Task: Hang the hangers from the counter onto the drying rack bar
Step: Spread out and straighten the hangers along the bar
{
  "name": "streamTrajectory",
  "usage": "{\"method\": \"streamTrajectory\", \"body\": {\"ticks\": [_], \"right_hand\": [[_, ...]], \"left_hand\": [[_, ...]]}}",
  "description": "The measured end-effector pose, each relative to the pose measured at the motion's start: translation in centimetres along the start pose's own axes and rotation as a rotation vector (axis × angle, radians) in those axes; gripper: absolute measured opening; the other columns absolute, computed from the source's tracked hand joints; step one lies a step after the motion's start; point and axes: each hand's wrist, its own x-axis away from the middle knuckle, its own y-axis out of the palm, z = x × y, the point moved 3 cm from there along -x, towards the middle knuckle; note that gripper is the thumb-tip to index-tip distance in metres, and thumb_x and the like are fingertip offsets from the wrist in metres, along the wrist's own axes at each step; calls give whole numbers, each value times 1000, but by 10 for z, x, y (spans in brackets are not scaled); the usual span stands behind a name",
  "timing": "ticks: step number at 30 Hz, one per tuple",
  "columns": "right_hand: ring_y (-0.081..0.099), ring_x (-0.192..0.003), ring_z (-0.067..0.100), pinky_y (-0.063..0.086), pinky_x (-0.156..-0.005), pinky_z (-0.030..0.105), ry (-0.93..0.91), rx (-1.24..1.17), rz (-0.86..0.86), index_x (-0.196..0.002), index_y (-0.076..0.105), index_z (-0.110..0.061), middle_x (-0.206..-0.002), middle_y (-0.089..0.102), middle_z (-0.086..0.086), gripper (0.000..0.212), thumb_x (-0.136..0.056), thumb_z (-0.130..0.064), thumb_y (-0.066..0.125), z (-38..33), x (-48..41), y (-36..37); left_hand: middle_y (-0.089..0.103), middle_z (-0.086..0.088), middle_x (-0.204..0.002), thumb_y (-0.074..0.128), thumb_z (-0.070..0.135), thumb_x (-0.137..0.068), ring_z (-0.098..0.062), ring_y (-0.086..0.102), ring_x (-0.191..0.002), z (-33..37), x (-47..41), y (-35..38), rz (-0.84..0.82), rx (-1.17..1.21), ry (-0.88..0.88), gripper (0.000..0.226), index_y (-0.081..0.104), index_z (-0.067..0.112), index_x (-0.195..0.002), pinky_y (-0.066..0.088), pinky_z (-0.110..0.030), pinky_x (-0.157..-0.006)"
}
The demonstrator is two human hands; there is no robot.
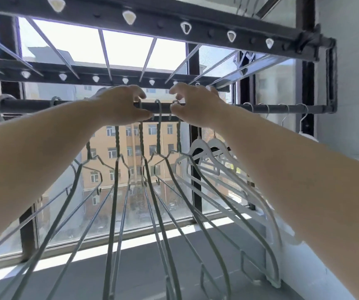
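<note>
Green hangers hooked on bar at 12 o'clock; likely light, stiff, slick wire. Each pinches a hook: left hand, right hand. Best hold, judged: hook or twisted neck.

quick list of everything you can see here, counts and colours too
drying rack bar: one, dark grey, horizontal across the window
wire hangers: about five, grey-green, hooked on the bar at centre
white hangers: at least two, white, on the bar to their right
upper rails: two, dark, overhead, with white clips
counter: one, grey, below the window
building: one, tan, outside
left hand: one, gripping a wire hanger hook at the bar
right hand: one, pinching another hook at the bar
</note>
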Motion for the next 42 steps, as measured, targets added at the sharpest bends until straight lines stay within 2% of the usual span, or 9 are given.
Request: {"method": "streamTrajectory", "body": {"ticks": [7, 13, 16, 20, 23, 27, 31, 38, 42], "right_hand": [[32, -132, 20, 11, -113, 45, 8, 93, -5, -132, 40, -21, -140, 43, 0, 40, -93, -33, 41, 38, 63, -28], [38, -128, 20, 20, -109, 39, -17, 33, -55, -126, 48, -18, -135, 50, 1, 36, -93, -30, 42, 69, 125, -46], [42, -125, 21, 24, -107, 38, -66, -31, -46, -124, 51, -19, -133, 52, 1, 34, -93, -30, 42, 77, 161, -54], [48, -118, 21, 27, -104, 35, -105, -232, -21, -115, 58, -18, -124, 59, 1, 28, -92, -28, 46, 80, 217, -64], [51, -113, 21, 30, -101, 30, -68, -351, -33, -111, 61, -14, -116, 63, 1, 26, -91, -24, 49, 82, 255, -63], [51, -100, 16, 33, -97, 30, 27, -446, -109, -108, 62, -15, -85, 58, -17, 23, -91, -22, 50, 89, 293, -57], [53, -107, 18, 33, -99, 30, 90, -472, -132, -107, 62, -14, -106, 65, -1, 22, -91, -20, 50, 102, 311, -55], [53, -102, 14, 32, -94, 26, 109, -425, -130, -103, 64, -17, -90, 57, -9, 19, -90, -18, 51, 117, 327, -59], [54, -102, 16, 32, -92, 25, 117, -399, -139, -104, 64, -15, -101, 65, -2, 19, -90, -17, 51, 121, 328, -58]], "left_hand": [[50, -8, -134, 50, 43, -88, -25, 44, -123, 41, 10, 0, 45, -77, -36, 50, 44, 14, -129, 28, -39, -105], [46, -12, -137, 50, 36, -89, -30, 44, -124, 82, 57, -11, 36, -137, -204, 48, 43, 11, -130, 33, -41, -104], [49, -10, -135, 52, 30, -89, -30, 50, -117, 112, 97, -21, 70, -33, -312, 39, 49, 11, -124, 37, -39, -100], [65, -11, -110, 54, 23, -88, -24, 57, -95, 153, 166, -27, 210, 176, -455, 26, 61, 8, -108, 39, -29, -85], [69, -10, -102, 56, 22, -86, -26, 62, -95, 177, 222, -13, 267, 267, -592, 23, 63, 9, -104, 42, -30, -85], [66, -11, -107, 59, 26, -85, -25, 60, -101, 195, 263, 18, 238, 312, -717, 34, 56, 5, -112, 42, -30, -84], [66, -12, -107, 59, 27, -85, -29, 60, -101, 200, 267, 33, 257, 268, -778, 40, 53, 4, -117, 43, -35, -85], [70, -12, -99, 51, 25, -90, -34, 61, -95, 195, 261, 36, 320, 188, -857, 26, 64, 7, -103, 44, -34, -76], [70, -14, -98, 50, 24, -90, -35, 61, -93, 188, 263, 34, 321, 147, -858, 25, 65, 8, -102, 38, -30, -69]]}}
